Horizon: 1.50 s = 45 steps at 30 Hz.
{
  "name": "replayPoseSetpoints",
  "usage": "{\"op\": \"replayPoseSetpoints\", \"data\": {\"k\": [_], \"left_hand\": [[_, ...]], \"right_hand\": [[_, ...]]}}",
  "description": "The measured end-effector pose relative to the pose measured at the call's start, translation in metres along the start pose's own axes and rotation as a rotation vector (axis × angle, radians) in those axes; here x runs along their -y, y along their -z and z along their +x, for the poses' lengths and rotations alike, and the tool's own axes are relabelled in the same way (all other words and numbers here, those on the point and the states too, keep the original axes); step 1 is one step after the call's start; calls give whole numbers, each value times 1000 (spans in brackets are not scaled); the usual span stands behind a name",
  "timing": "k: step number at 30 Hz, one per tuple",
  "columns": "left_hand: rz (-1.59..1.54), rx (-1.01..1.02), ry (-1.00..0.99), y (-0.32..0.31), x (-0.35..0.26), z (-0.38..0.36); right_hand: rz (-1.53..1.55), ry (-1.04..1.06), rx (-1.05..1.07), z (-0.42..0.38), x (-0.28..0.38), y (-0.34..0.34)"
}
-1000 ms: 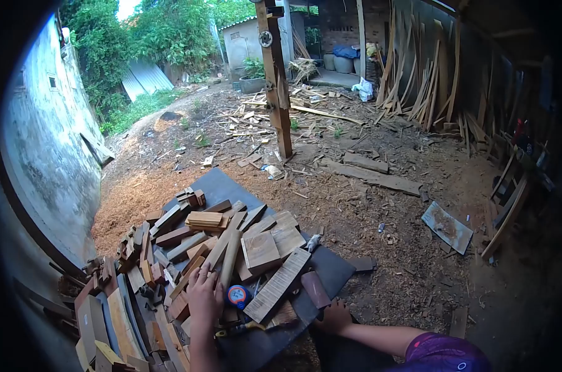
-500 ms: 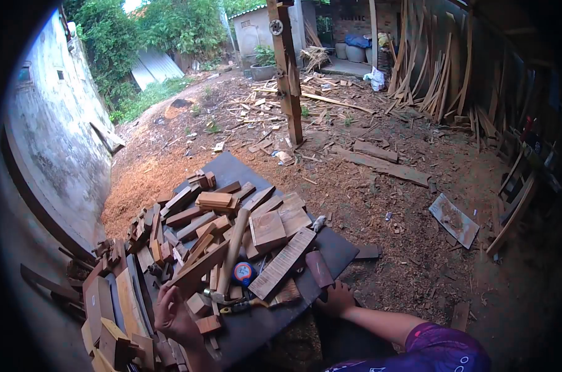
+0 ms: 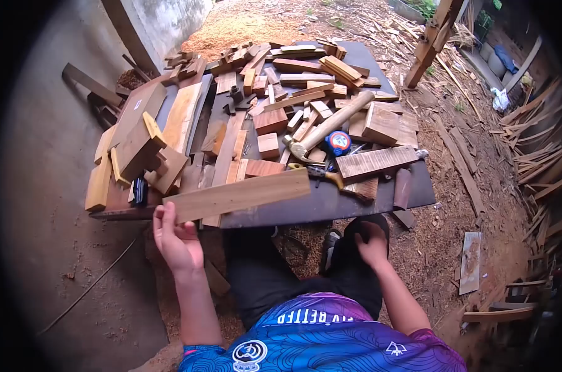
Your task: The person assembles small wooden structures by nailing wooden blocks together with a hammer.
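Note:
My left hand (image 3: 178, 239) is closed on the near left end of a flat wooden board (image 3: 243, 197). The board points right above the front edge of the dark table (image 3: 262, 216). On my knee rests my right hand (image 3: 372, 243), holding nothing, its fingers apart. Beyond the board lie a claw hammer (image 3: 336, 124) with a wooden handle, a blue and red tape measure (image 3: 338, 142) and a yellow-and-black handled tool (image 3: 318, 174). A ridged wooden block (image 3: 377, 162) lies right of these.
Several wood offcuts (image 3: 271, 121) cover much of the tabletop. At the left stand longer planks (image 3: 185, 118) and a yellow-edged wooden piece (image 3: 132, 158). A brown cylinder (image 3: 402, 189) lies near the right corner. A wooden post (image 3: 433, 43) rises behind, and wood strips (image 3: 544, 161) lean at right.
The view has tipped down and turned left. My left hand still holds the board, which now lies lower and more level across the table's front. My right hand stays at my knee.

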<state>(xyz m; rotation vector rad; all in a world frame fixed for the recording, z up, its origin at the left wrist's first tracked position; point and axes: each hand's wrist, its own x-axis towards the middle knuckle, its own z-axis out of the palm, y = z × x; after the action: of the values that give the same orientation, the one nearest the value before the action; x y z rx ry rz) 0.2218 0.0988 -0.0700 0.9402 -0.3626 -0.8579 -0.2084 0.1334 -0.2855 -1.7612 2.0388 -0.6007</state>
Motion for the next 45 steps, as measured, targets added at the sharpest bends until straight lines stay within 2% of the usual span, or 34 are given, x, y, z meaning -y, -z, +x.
{"op": "replayPoseSetpoints", "data": {"k": [1,3,5,7,9,11,13,15,17,18,19,21,24,27,30,33,36,40,43,45], "left_hand": [[10,-9,93,5,5,-9],[-8,-53,295,27,27,-32],[-5,-50,385,39,42,-47],[29,-17,427,46,52,-61],[35,-9,464,49,57,-71],[48,44,487,48,61,-73],[158,123,416,49,71,-68],[239,262,306,52,83,-60],[581,368,148,46,85,-56],[791,384,-15,33,74,-57],[851,403,-99,30,78,-56],[1241,458,-522,26,78,-44],[1369,339,-662,28,80,-19],[1446,191,-608,38,72,6],[1441,139,-609,54,68,17],[1333,126,-525,60,83,10],[1260,64,-543,59,96,0],[1124,25,-562,65,110,-1],[1044,42,-591,73,112,-5],[998,100,-588,85,113,-12]], "right_hand": [[253,5,201,-8,13,4],[1098,-368,618,-23,84,41],[1396,-297,672,-29,107,53],[1483,-210,597,-28,127,66],[1471,-166,536,-22,139,75],[1308,-151,395,-18,152,80],[1067,-78,308,-9,153,73],[1020,-65,312,-4,153,64],[931,-82,225,-3,157,62],[920,-73,215,-2,157,61],[915,-79,241,0,156,59],[843,-45,193,3,152,57],[776,-21,183,6,147,53],[682,-23,156,3,153,58],[602,-45,114,4,156,54],[469,-38,56,3,150,61],[364,343,-89,7,143,64],[295,570,-26,26,180,68],[31,771,19,34,212,49],[-116,987,-1,35,243,21]]}}
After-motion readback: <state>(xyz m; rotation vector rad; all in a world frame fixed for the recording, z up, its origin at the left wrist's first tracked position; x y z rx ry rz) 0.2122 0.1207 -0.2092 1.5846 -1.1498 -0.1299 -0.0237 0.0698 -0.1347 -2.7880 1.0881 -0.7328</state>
